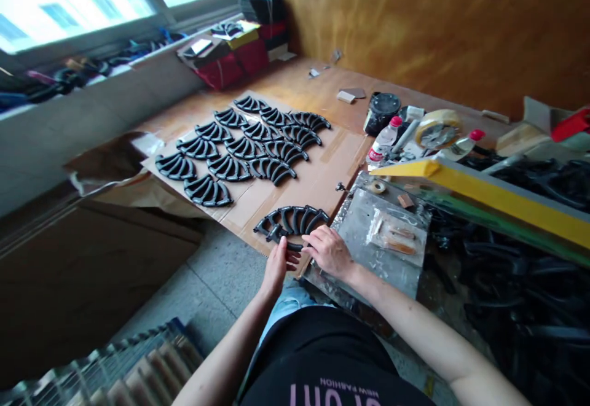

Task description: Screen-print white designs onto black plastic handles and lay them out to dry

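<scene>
At the near edge of the cardboard sheet [322,179], a black curved piece [289,247] is held between my two hands. My left hand [278,265] has its fingers closed round the left end of it. The fingertips of my right hand [329,251] pinch its right end. Just beyond them lies a fan-shaped row of black curved pieces [295,217]. Farther back on the cardboard, several black fan-shaped groups [244,147] lie in slanting rows.
To the right are a grey board [364,228], a plastic bottle with a red cap [385,142], a tape roll [437,129], a black container [382,111] and a yellow-edged bin [507,194] of black parts. Red boxes [221,71] stand near the window.
</scene>
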A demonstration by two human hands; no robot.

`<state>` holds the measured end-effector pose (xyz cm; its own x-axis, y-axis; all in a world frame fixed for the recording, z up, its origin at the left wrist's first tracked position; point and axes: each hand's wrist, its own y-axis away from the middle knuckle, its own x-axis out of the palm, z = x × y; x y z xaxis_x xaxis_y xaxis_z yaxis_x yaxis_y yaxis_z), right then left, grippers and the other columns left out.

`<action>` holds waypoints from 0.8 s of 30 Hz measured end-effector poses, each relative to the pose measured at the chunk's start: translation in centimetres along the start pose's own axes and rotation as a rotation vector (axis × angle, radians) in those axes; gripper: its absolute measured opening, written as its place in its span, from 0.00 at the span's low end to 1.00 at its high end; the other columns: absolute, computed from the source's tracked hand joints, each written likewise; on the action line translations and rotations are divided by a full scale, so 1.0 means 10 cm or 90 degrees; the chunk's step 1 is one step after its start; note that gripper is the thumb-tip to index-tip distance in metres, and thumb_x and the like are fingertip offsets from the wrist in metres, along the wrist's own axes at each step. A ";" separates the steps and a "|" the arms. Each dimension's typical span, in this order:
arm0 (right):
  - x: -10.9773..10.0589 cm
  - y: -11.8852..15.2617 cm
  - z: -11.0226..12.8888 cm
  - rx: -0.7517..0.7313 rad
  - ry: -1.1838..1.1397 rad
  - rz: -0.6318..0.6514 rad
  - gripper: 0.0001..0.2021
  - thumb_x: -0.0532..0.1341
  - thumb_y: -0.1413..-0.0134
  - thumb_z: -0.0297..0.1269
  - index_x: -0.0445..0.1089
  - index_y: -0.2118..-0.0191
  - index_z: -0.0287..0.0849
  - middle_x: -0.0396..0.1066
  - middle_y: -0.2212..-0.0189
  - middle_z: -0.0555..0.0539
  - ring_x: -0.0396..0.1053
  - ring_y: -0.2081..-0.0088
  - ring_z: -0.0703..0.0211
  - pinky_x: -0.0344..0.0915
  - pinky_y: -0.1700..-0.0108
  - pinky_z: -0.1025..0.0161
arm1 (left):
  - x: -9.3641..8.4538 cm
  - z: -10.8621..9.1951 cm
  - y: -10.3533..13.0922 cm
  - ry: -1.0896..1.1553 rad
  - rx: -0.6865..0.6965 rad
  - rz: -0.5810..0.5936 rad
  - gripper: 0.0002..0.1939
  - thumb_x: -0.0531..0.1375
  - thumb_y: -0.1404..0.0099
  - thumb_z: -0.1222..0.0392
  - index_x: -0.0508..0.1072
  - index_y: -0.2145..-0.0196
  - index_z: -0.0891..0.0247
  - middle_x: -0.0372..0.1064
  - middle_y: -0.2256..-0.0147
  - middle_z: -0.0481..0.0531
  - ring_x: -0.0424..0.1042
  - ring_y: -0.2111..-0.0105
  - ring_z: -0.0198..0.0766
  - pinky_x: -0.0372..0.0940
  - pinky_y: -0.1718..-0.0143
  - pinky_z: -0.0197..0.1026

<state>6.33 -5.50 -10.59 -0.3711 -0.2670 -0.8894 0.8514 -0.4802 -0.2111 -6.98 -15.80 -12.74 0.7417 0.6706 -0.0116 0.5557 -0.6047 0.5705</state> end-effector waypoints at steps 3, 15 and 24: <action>0.28 -0.31 -0.12 0.056 0.003 0.063 0.12 0.60 0.36 0.41 0.74 0.51 0.43 0.74 0.58 0.44 0.64 0.52 0.52 0.60 0.51 0.57 | -0.48 0.20 -0.29 -0.074 -0.031 -0.094 0.40 0.48 0.44 0.24 0.73 0.68 0.68 0.74 0.71 0.59 0.70 0.75 0.37 0.64 0.76 0.38; 0.57 -0.83 -0.15 0.213 0.173 0.194 0.13 0.58 0.35 0.44 0.72 0.50 0.46 0.71 0.56 0.41 0.61 0.51 0.47 0.57 0.52 0.55 | -0.91 0.32 -0.79 -0.335 -0.119 -0.051 0.35 0.41 0.35 0.33 0.71 0.76 0.64 0.70 0.82 0.56 0.68 0.83 0.40 0.62 0.78 0.41; 0.61 -0.93 -0.13 0.279 0.216 0.238 0.14 0.57 0.35 0.44 0.72 0.51 0.43 0.72 0.59 0.39 0.63 0.52 0.45 0.56 0.52 0.52 | -0.97 0.25 -0.94 -0.406 -0.168 0.023 0.33 0.41 0.34 0.33 0.71 0.72 0.63 0.75 0.79 0.55 0.73 0.81 0.41 0.66 0.77 0.40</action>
<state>-3.34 -1.56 -14.59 0.1181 -0.2385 -0.9639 0.6442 -0.7203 0.2571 -18.47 -17.74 -20.01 0.8789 0.2198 -0.4234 0.4766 -0.4425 0.7596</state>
